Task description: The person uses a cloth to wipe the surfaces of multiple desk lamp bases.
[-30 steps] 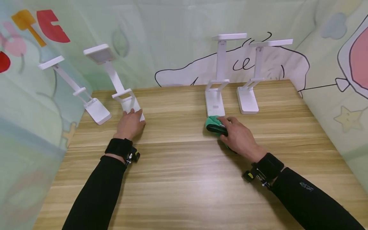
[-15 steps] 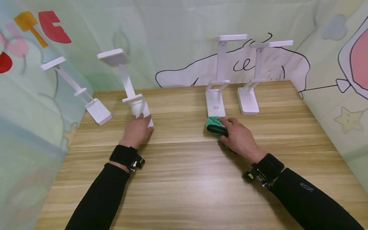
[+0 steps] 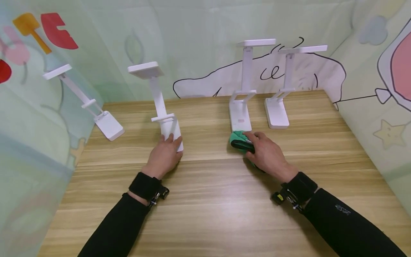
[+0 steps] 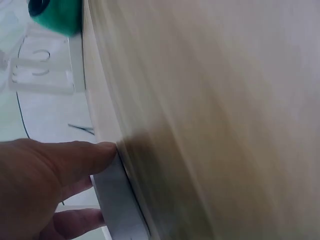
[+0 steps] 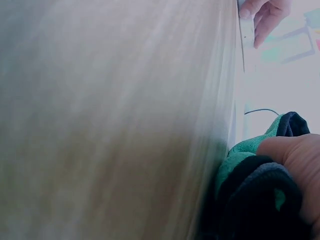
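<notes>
My left hand (image 3: 163, 156) grips the near end of a white desk lamp's base (image 3: 171, 126). In the left wrist view the thumb presses one edge of the lamp base (image 4: 118, 202), and other fingers lie across it. This lamp's arm leans left and its flat head (image 3: 146, 70) is tilted. My right hand (image 3: 269, 153) holds a folded green cloth (image 3: 238, 136) with black edging, down at the tabletop. The right wrist view shows the bunched green cloth (image 5: 242, 146) under the thumb. Its far end is right at the front of another white desk lamp (image 3: 240, 116).
One more white desk lamp (image 3: 277, 112) stands at the back right, and another desk lamp (image 3: 109, 125) at the far left, turned aslant. Behind the wooden table (image 3: 205, 200) hangs a printed curtain (image 3: 192, 43), which also runs along both sides.
My left hand has slid the gripped lamp to the right and a little nearer, away from the far-left lamp. The right hand and the cloth have stayed in place.
</notes>
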`<control>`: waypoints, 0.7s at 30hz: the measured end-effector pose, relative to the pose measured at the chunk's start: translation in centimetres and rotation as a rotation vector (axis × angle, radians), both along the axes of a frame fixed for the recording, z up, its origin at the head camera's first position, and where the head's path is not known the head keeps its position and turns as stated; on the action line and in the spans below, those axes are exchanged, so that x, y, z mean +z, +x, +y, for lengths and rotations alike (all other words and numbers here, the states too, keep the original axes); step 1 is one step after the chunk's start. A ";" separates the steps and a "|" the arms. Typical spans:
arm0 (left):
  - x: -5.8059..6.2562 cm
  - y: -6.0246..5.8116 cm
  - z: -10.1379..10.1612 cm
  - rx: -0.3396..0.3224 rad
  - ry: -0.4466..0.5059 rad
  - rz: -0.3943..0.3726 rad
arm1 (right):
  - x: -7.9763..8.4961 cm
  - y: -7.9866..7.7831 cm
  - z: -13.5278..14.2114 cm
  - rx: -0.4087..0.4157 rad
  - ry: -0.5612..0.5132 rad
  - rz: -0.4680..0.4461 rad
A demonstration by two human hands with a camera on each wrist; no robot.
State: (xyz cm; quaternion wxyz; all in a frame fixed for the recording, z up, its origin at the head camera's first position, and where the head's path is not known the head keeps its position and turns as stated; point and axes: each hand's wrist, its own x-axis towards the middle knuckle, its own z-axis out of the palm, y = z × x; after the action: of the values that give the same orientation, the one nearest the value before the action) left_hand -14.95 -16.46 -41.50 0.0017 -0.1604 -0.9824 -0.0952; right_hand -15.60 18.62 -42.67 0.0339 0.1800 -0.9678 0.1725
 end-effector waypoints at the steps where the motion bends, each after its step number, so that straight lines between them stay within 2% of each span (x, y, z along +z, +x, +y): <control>1: 0.0 0.2 0.2 -0.008 -0.003 -0.001 | 0.0 0.0 0.0 0.001 0.002 0.001; 4: 0.0 0.8 1.0 -0.039 -0.013 0.006 | 0.1 0.1 0.0 0.003 0.002 0.006; 9: -0.1 2.0 2.6 -0.146 -0.042 0.046 | 0.0 0.2 0.0 0.003 0.000 0.005; 13: -0.3 2.9 4.0 -0.203 -0.074 0.073 | 0.0 0.2 0.0 0.003 -0.009 0.009; 17: -0.2 3.5 5.1 -0.240 -0.068 0.070 | -0.1 0.2 0.0 0.008 -0.025 0.024; 21: 0.1 3.8 5.4 -0.272 -0.032 0.003 | -0.1 0.2 -0.1 0.026 -0.024 0.038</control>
State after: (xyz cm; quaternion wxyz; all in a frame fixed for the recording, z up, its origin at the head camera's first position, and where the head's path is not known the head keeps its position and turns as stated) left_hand -11.17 -11.08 -41.45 -0.0125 -0.2921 -0.9531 -0.0786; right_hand -15.35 18.51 -42.72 0.0524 0.1954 -0.9624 0.1811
